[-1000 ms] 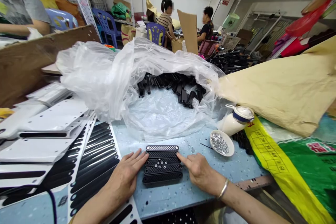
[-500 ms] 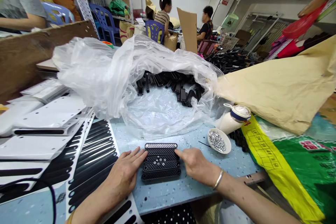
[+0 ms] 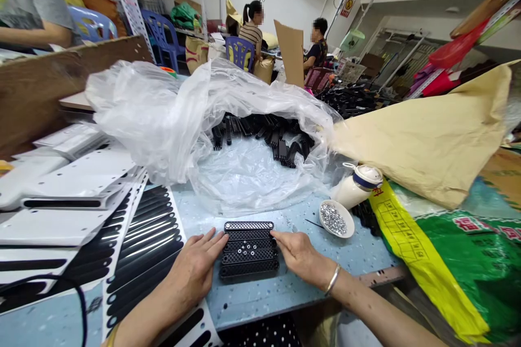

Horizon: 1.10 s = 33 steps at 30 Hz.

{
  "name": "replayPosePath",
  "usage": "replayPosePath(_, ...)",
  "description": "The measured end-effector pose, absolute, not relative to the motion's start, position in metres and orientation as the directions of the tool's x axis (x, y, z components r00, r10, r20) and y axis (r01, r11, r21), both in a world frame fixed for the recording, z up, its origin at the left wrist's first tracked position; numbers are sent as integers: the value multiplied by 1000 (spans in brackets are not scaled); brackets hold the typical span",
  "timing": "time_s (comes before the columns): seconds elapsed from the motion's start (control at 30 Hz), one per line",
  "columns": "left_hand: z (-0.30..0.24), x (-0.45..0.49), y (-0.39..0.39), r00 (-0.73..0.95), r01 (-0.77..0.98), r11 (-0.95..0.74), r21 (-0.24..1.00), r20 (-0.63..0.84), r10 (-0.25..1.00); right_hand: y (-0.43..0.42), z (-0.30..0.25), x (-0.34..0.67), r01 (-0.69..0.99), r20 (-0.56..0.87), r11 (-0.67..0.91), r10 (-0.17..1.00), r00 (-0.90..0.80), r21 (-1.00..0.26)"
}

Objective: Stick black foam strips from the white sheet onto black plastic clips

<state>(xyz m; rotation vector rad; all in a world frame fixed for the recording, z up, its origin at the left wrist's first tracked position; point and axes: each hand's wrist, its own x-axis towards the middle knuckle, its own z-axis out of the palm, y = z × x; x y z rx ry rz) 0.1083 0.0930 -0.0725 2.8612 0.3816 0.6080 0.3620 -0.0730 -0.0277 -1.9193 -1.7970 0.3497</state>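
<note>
So the row of black bars with a crisscross mesh face (image 3: 249, 270) is sitting at the lower centre of the frame, on a pale blue speckled tabletop (image 3: 252, 298), with a few tiny silver rings (image 3: 246, 250) lying scattered on top. The left hand (image 3: 198, 261) is resting at the row's left end, fingers stretched out with slight gaps between them. The right hand (image 3: 303, 256), wearing a silver bangle (image 3: 332, 280), is pointing its bunched fingertips at the right end near the top; can't tell if they're pinching anything.

It's pretty crowded around there. A big crumpled clear plastic bag (image 3: 150, 119) is hogging the centre, gaping open and partly covering more black bars (image 3: 280, 150). Right of centre, a shallow white bowl (image 3: 350, 231) is holding loads of small silver pieces, with a cream bottle with a navy band (image 3: 345, 192) leaning just behind. White sheets with dark slots (image 3: 71, 187) and long glossy black strips (image 3: 140, 246) are filling the lower left, a black cable (image 3: 83, 303) looping over them. A yellow-and-green printed sack (image 3: 456, 265) is sprawling at lower right.
</note>
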Motion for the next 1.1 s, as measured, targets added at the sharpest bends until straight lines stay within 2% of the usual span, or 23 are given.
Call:
replayPosePath(0.13,-72,111,92,872,210,-944,253,388,298,-74,-41,360,835,175,-37,972,158,-550)
replayPosePath(0.3,-67,112,91,868,197,-947,254,404,289,-72,-46,362,734,162,-126,938,308,-667)
replayPosePath(0.53,-56,113,92,870,175,-953,247,414,267,-55,-49,367,479,-64,-338,863,501,-810)
replayPosePath(0.73,-57,112,92,879,174,-954,245,399,262,-47,-49,366,313,-187,-385,838,513,-868)
replayPosePath(0.9,-66,111,90,860,194,-932,306,405,312,-44,-45,366,210,-259,-405,826,501,-890)
replayPosePath(1.1,-67,113,90,867,187,-939,289,401,296,-38,-36,379,114,-385,-458,838,388,-882)
